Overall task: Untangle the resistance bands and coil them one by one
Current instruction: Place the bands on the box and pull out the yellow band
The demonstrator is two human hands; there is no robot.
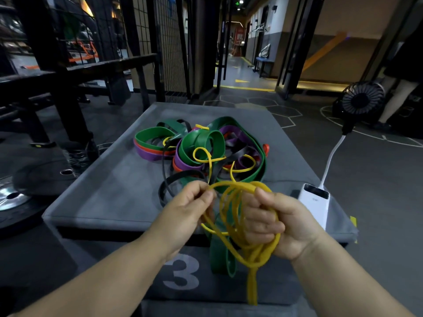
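Item: yellow band (235,185). Thin, soft, stretchy, prob. light. Part-coiled above box's front edge, tail runs into pile.
R hand (286,225): fingers clamped round loops.
L hand (187,209): fingertips pinch one strand, prob. best hold pt.
Tangled pile (199,145): mid box (109,191).
Power bank (313,200): right edge.

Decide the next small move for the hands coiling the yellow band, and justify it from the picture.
Probably the left hand should draw more slack out of the tangled pile. The right hand grips several loops of the yellow band, the left pinches the strand beside them, and beyond it runs into the pile among black bands and green bands.
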